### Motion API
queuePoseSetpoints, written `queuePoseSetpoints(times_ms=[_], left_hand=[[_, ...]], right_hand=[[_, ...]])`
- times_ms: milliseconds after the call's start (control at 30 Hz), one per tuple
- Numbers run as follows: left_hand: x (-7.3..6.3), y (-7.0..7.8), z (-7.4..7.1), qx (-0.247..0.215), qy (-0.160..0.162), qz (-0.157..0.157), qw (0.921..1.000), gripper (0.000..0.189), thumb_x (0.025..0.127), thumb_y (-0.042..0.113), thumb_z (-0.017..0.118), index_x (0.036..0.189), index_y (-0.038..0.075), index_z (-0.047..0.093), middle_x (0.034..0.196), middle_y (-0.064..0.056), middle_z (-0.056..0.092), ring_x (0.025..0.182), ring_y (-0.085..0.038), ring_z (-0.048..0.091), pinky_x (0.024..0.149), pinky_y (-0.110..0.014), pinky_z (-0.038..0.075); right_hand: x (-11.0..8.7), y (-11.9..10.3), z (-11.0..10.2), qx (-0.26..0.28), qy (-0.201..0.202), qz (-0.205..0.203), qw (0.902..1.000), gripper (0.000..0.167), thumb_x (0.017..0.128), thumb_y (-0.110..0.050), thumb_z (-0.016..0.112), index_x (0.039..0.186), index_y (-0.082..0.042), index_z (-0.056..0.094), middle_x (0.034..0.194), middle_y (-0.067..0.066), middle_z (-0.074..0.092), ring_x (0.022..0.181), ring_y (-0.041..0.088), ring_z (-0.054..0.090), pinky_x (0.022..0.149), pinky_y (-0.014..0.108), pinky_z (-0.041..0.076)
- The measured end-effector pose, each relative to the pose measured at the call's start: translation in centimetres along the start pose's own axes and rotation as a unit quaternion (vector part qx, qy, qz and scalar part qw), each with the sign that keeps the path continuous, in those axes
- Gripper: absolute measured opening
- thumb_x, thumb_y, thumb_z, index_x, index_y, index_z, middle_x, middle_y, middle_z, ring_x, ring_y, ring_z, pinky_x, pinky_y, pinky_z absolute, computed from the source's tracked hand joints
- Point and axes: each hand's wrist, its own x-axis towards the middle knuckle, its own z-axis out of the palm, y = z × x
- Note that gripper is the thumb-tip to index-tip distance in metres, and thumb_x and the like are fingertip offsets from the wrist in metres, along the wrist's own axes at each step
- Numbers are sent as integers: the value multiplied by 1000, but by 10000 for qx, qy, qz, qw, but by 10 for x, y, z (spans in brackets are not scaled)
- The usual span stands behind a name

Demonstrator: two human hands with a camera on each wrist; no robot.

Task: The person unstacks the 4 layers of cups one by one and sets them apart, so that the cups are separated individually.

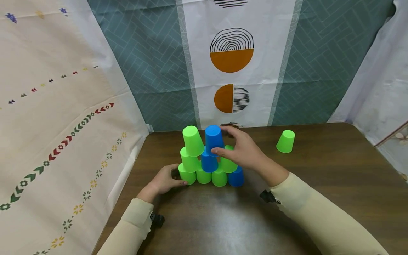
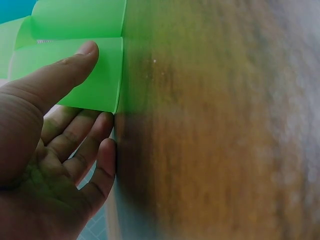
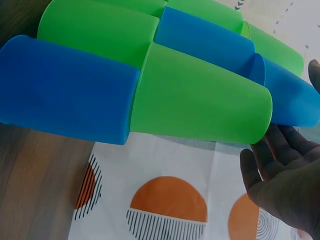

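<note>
Cream-coloured cloth sleeves (image 1: 315, 212) nearest the lens, each with a small black wrist device (image 1: 157, 219) at the cuff, stretched across a dark brown wood-grain table (image 1: 318, 170) toward a three-tier stack (image 1: 209, 163) of upturned plastic cups. At the stack's upper right, between the bent fingers and thumb of the right hand (image 1: 243, 150), a tapered blue plastic cup (image 1: 213, 137), base up, rim over the second tier's blue plastic middle cup (image 1: 209, 163) and green plastic right-hand cup (image 1: 228, 164), whether touching or just above impossible to tell. Just to the left on the same tier, a tapered bright green plastic cup (image 1: 192, 141), above the second tier's green plastic left-hand cup (image 1: 189, 161). Down at lower left, the left hand (image 1: 164, 180), thumb across the front and fingers round the back of the bottom row's green plastic end cup (image 1: 185, 174), holding it. Rightward along that row, side by side, a second green plastic cup (image 1: 203, 176), a third green plastic cup (image 1: 220, 178) and a blue plastic end cup (image 1: 236, 177). Pictured from the left wrist, thumb tip against green plastic, tabletop blurred alongside; from the right wrist, fingers behind the held blue cup, thumb partly cut off by the frame edge. Well apart to the right, a lone upturned green plastic cup (image 1: 285, 141) on the table. As backdrop, a teal-and-white cloth hanging (image 1: 143, 53) with orange half-circles.
</note>
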Motion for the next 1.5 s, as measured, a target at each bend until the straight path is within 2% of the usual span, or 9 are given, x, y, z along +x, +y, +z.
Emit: queuePoseSetpoints(times_ms=[400,533,700,867,1000,1100,1267,1400,1500], left_hand=[[2,2,1,105,17,-85,9999,70,81,27,94,141,9,63,132,-4,69,129,-28,60,109,-54,47],[3,3,2,121,23,-104,9999,72,80,27,95,142,9,63,132,-4,69,128,-28,60,108,-54,47],[3,2,2,95,12,-64,9999,74,80,28,94,144,8,62,133,-6,68,128,-29,61,107,-54,49],[1,1,0,129,27,-132,9998,75,80,28,95,144,8,61,133,-6,68,127,-29,62,106,-53,50],[1,1,-1,88,6,-119,9999,74,81,28,94,144,8,62,133,-5,68,126,-29,62,106,-53,49],[2,1,0,58,-13,-120,9999,74,81,28,94,144,9,61,133,-5,68,127,-28,61,107,-53,49],[2,0,0,58,-15,-86,9999,75,81,29,94,145,8,61,134,-5,68,128,-29,61,108,-54,48],[3,-1,0,70,-1,-72,10000,75,80,31,94,144,8,61,134,-5,68,129,-29,60,109,-54,47],[2,0,0,63,4,-96,9999,75,80,31,94,144,8,61,134,-5,68,129,-29,60,109,-54,47]], right_hand=[[4,-1,3,51,189,-44,9998,62,92,-44,82,142,-13,61,138,3,65,129,27,57,106,56,48],[2,-1,-4,187,354,-28,9992,60,92,-43,82,140,-14,62,132,2,67,122,28,58,101,56,50],[-3,6,-22,350,656,-122,9972,55,93,-39,82,138,-13,62,125,3,70,111,26,64,93,50,55],[-15,25,-43,361,1022,11,9941,55,95,-35,81,140,-10,61,123,8,70,102,25,67,87,43,58],[-29,44,-65,136,1394,203,9899,56,95,-32,81,141,-6,60,119,13,70,98,27,66,83,37,55],[-42,59,-82,-60,1630,395,9858,55,95,-29,82,140,-6,61,115,14,70,96,25,65,79,28,53],[-61,85,-112,-229,1885,808,9785,57,94,-30,82,141,-7,60,123,16,70,95,10,65,74,13,51],[-75,105,-133,-394,2064,1103,9714,58,95,-34,81,141,-6,59,126,17,67,91,-6,61,75,7,47],[-83,121,-146,-492,2176,1309,9660,61,95,-37,80,141,-3,58,127,20,65,87,-13,57,72,4,46]])
